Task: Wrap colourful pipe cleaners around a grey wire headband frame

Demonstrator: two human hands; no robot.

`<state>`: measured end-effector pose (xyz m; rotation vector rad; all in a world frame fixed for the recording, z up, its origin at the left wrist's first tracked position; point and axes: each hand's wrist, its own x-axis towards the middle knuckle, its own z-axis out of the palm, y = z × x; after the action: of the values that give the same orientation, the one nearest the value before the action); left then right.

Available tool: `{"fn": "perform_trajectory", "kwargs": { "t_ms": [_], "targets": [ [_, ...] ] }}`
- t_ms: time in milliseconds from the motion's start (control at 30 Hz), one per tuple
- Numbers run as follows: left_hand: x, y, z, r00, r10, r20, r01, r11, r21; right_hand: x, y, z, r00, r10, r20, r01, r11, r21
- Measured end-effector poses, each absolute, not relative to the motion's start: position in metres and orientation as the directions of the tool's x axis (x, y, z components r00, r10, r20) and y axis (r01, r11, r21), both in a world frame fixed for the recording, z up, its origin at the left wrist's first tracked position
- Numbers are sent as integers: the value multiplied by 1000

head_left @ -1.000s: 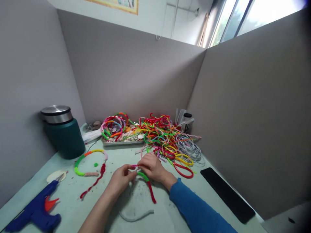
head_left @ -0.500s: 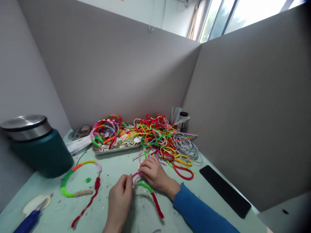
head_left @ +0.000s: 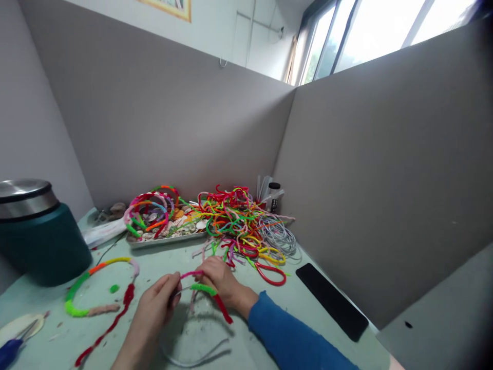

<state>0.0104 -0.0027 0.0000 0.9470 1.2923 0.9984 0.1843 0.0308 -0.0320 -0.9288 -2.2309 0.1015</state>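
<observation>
Your left hand (head_left: 156, 308) and right hand (head_left: 220, 280) met low over the pale green bench (head_left: 308, 318), each grip pinched shut on one fuzzy pipe cleaner piece (head_left: 208, 294). It arched between them, pink at the top, bright green in the middle and red at its lower end, with a bare grey wire loop (head_left: 192, 354) trailing below it. Your right sleeve (head_left: 292, 341) was blue knit. Behind your hands lay a tangled heap of chenille stems (head_left: 239, 221) in red, yellow, orange and green, beside a shallow metal tray (head_left: 165, 239) of shells and rings. A curved multicolour band (head_left: 90, 288) lay to the left, near a round dark green container (head_left: 38, 241) with a steel lid, partly cut off. A flat black slab (head_left: 331, 300) showed no readable writing.
</observation>
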Motion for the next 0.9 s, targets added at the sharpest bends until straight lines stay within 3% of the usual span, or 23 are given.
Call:
{"fn": "perform_trajectory", "kwargs": {
  "t_ms": [133, 267, 467, 700, 900],
  "targets": [
    [4, -5, 5, 121, 953, -279, -184, 297, 937, 190, 34, -29, -356, 645, 676, 676, 677, -290],
    [-4, -2, 6, 157, 944, -291, -270, 325, 906, 194, 38, -31, -423, 603, 676, 693, 696, -187],
    [-12, 6, 2, 189, 914, -360, -197, 394, 898, 199, 42, -32, -490, 601, 632, 671, 722, -166],
    [-12, 7, 1, -60, 928, -368, -116, 360, 926, 206, 45, -30, -451, 655, 607, 765, 633, -115],
    [-17, 9, 0, -158, 931, -330, -126, 312, 942, 208, 47, -35, -502, 636, 586, 713, 688, -135]
  ]
}}
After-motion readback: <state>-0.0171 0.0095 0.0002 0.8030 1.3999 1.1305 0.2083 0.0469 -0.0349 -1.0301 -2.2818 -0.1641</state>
